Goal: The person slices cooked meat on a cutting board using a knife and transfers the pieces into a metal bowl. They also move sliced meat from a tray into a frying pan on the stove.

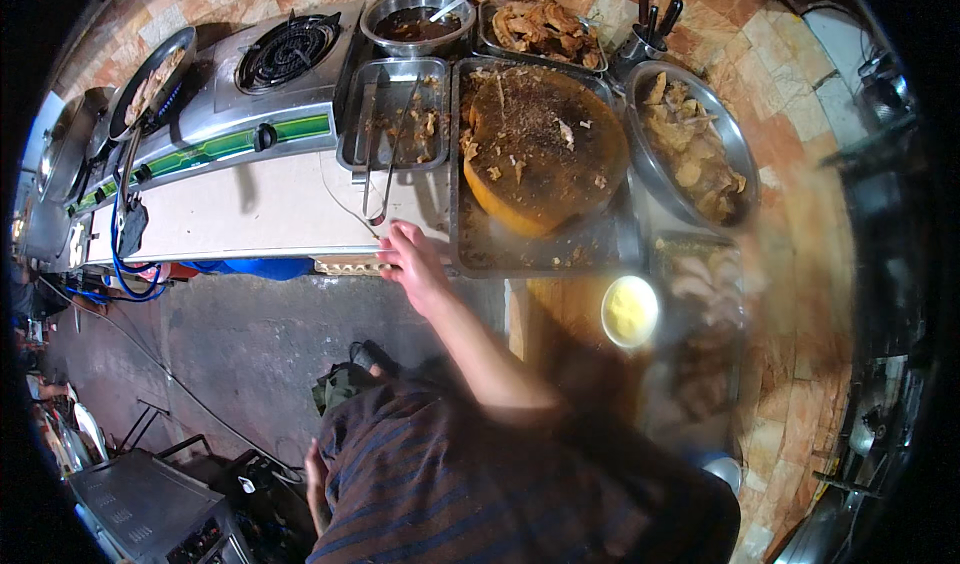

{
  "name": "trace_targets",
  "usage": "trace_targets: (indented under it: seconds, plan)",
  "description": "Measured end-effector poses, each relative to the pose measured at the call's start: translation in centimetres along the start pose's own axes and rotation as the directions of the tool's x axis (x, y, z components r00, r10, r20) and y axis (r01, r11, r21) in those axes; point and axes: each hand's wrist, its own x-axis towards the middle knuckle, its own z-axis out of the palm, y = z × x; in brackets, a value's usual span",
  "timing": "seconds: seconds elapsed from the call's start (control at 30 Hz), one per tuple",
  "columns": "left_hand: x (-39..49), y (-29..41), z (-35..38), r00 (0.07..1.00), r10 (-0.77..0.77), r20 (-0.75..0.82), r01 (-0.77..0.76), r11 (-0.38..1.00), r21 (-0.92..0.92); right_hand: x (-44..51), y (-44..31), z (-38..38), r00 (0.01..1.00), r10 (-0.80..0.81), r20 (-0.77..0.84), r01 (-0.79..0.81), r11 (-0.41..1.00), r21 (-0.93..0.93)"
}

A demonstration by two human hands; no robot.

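Observation:
My right hand [411, 262] reaches over the worktop's front edge, fingers slightly spread and nothing visibly held. Just beyond its fingertips are the bent end of steel tongs [389, 181] and a thin cord [343, 205]. The tongs lie across a small metal tray [341, 140] with food scraps. To the right, a thick round chopping block [555, 151] covered in crumbs sits in a large metal tray [480, 264]. At my side, my left hand [316, 474] hangs low, partly hidden by the striped shirt, so its grip is unclear.
A gas stove [225, 106] has a frying pan [185, 39] of meat over blue flame. Behind stand a bowl of dark sauce [416, 28] and a tray of fried meat [544, 31]. Knives [660, 24], an oval bowl of fried pieces [694, 144] and a yellow-filled bowl [628, 311] are right.

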Motion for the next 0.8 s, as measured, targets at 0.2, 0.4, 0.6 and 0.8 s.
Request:
trace_targets:
  seconds: [0.2,0.4,0.6,0.8]
  plan:
    - [-4.4,19.2,13.0,0.689,0.660,0.300,-0.720,0.672,0.176,5.6,-2.9,2.2,0.971,0.162,0.175,-0.230,0.830,0.508]
    - [-6.5,33.4,30.6,0.179,0.870,0.459,-0.943,0.019,0.332,3.7,-6.9,1.1,0.989,-0.044,0.142,0.014,0.979,0.202]
    - [-2.0,38.8,39.2,0.075,0.631,0.772,-0.913,-0.268,0.308,-6.5,-10.1,-4.5,0.887,-0.412,0.210,0.452,0.867,-0.210]
    - [3.1,42.1,39.1,0.279,0.600,0.749,-0.954,0.087,0.286,-10.6,-14.6,-5.7,0.792,-0.579,-0.194,0.398,0.731,-0.554]
